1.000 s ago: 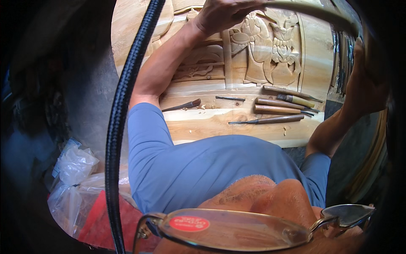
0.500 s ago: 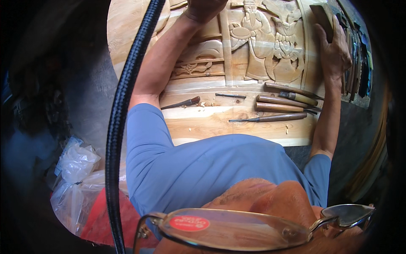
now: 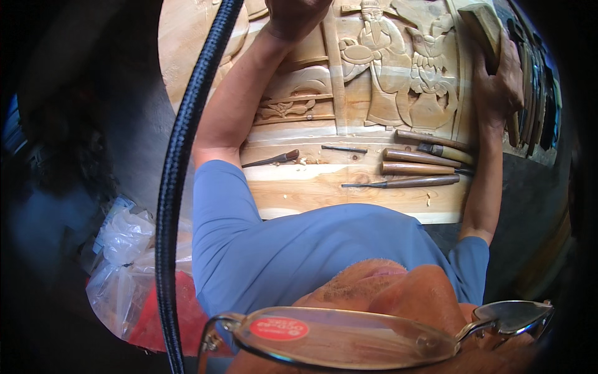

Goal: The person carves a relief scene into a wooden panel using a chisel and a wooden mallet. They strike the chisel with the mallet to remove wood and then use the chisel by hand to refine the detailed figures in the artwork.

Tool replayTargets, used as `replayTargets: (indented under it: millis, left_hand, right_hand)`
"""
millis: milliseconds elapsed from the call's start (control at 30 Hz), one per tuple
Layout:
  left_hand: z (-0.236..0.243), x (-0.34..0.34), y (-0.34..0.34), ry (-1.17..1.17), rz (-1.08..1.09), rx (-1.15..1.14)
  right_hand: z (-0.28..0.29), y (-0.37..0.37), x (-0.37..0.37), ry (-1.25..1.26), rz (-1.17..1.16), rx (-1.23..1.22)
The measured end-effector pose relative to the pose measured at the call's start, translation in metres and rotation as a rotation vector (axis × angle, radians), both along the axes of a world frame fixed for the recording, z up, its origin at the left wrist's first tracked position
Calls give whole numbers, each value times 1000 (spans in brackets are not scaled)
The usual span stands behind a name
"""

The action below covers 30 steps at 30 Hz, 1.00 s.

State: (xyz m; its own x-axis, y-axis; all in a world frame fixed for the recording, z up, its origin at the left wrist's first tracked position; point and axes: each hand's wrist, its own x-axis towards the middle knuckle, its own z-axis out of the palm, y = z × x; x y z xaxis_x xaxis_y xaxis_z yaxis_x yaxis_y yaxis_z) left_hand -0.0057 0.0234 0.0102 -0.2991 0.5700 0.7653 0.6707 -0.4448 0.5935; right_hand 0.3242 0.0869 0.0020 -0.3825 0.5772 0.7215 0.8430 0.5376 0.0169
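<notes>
My right hand grips a worn wooden block at the right edge of a carved wooden panel, whose relief shows a robed, bearded figure. My left hand is at the top edge of the view, over the panel's left part, its fingers mostly out of sight. On the bare lower strip of the panel lie several wooden-handled chisels, a thin dark tool and a dark-handled tool among small chips.
Many narrow tools stand or lie in a dense row beyond the panel's right side. At lower left, crumpled clear plastic bags rest over a red surface. A braided black cable crosses the left of the view.
A second ago both hands were up at a long bar along the top. My right hand has since moved inward with the wooden block, and my left hand has shifted left and up.
</notes>
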Motion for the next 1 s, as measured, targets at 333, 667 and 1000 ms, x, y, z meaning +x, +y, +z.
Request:
replayTargets:
  millis: [333,667,1000]
  left_hand:
    - [50,19,-67,-31,-59,-418]
    - [59,59,-253,223,-206,-751]
    - [31,88,-309,349,-21,-843]
  right_hand:
    - [-9,14,7,-22,6,29]
    - [-13,14,7,-89,42,-66]
    - [-11,9,5,-53,101,-40]
